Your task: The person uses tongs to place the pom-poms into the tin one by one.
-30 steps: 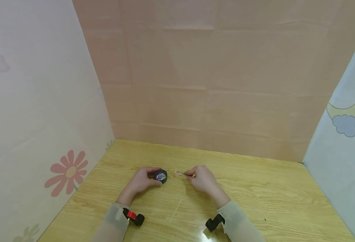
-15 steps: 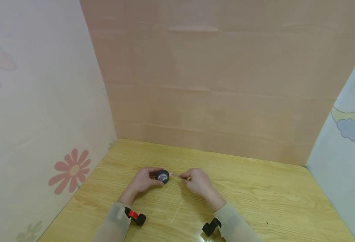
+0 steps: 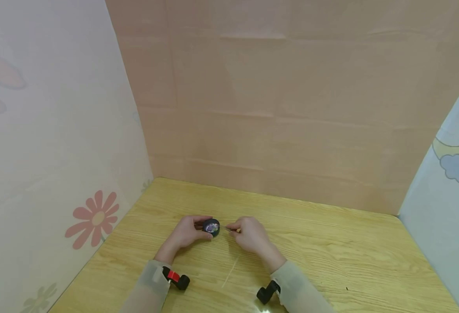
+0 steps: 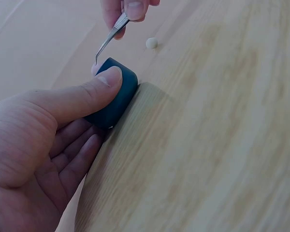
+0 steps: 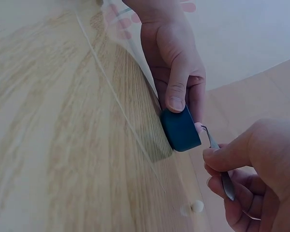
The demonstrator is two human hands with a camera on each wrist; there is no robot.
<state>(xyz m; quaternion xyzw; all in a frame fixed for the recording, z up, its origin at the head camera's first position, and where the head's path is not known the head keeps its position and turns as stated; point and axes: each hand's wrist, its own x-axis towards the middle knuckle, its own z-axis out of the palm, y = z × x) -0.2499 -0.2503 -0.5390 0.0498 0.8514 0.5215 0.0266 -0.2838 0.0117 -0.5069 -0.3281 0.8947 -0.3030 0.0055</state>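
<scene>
The right hand (image 3: 249,234) brought the tweezers (image 4: 108,39) to the dark box (image 3: 211,227).

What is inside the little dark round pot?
The head view shows something shiny and purplish in the pot. The tweezers' tips reach its top edge. Both wrist views show only the pot's outside, so the contents stay unclear.

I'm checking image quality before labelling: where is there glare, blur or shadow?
Head view: glare on the table near its front edge, walls bent by the wide lens. Left wrist view: the dark round case casts a soft shadow. Right wrist view: the near right hand is blurred.
</scene>
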